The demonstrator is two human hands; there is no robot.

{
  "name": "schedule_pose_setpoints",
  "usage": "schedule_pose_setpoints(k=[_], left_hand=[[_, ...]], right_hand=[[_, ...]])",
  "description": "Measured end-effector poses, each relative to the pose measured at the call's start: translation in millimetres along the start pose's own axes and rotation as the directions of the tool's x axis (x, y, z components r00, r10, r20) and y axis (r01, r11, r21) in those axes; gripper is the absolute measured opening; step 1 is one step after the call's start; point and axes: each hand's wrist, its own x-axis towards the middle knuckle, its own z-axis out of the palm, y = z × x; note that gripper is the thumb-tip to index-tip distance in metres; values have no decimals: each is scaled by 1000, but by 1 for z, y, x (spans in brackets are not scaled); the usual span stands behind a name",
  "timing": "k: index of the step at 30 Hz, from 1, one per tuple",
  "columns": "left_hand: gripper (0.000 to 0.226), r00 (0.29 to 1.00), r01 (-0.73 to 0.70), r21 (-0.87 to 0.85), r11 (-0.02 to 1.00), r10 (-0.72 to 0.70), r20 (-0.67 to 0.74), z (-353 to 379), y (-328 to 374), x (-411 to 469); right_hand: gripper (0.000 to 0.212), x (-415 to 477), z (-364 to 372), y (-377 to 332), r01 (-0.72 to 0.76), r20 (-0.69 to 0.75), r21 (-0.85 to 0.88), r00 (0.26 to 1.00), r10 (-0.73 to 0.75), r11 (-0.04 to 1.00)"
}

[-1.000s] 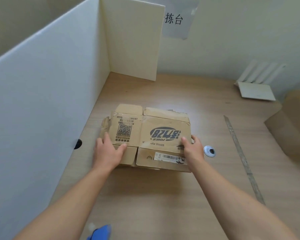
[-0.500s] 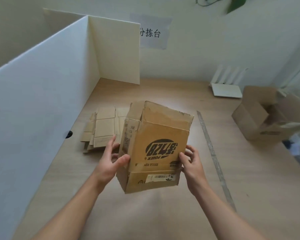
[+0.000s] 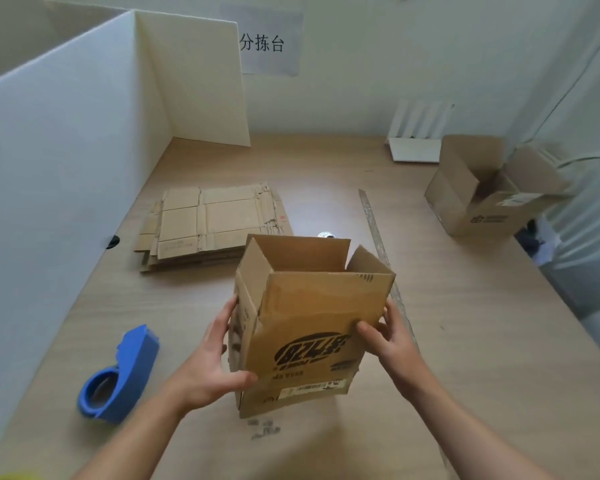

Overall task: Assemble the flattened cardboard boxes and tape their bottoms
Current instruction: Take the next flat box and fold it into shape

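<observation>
The wooden table (image 3: 465,341) is bounded on the left by a white partition (image 3: 66,168), with a stack of flattened boxes (image 3: 208,223) laid beside it. Nearer, the opened box (image 3: 312,317) is gripped at its sides by the left hand (image 3: 208,368) and right hand (image 3: 395,341). Its underside is hidden and it is possibly lifted. A blue tape dispenser (image 3: 118,375) is set to its left.

We hold the opened box (image 3: 312,327) at the near middle of the worktop (image 3: 492,348), left hand (image 3: 207,370) and right hand (image 3: 397,342) at its sides. The flattened stack (image 3: 215,223) lies behind-left, the tape dispenser (image 3: 118,375) near left, another box (image 3: 478,202) far right.
</observation>
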Motion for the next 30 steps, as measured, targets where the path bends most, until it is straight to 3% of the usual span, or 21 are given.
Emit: schedule_pose_setpoints(k=[4, 9, 13, 19, 23, 26, 30], left_hand=[[110, 982, -82, -96, 992, 64, -176, 18, 0, -14], [81, 929, -99, -4, 995, 91, -359, 20, 10, -30], [68, 926, -68, 115, 991, 106, -361, 16, 8, -42], [55, 937, -40, -41, 998, 23, -349, 7, 7, -43], [44, 939, -84, -72, 994, 55, -340, 9, 13, -43], [49, 961, -121, -164, 979, 74, -267, 12, 15, -45], [29, 984, -99, -230, 968, 61, -168, 13, 8, -47]], right_hand=[[56, -19, 2, 4, 80, 6, -38, 997, -80, 996], [69, -25, 8, 2, 158, 56, -146, 987, -151, 977], [63, -23, 9, -4, 267, 101, -318, 964, -248, 910], [64, -19, 12, -8, 341, 192, -373, 938, -288, 863], [65, -17, 19, -13, 248, 189, -287, 962, -199, 925], [59, -16, 23, -21, 205, 144, -216, 974, -176, 955], [60, -14, 21, -21, 190, 124, -174, 978, -170, 966]])
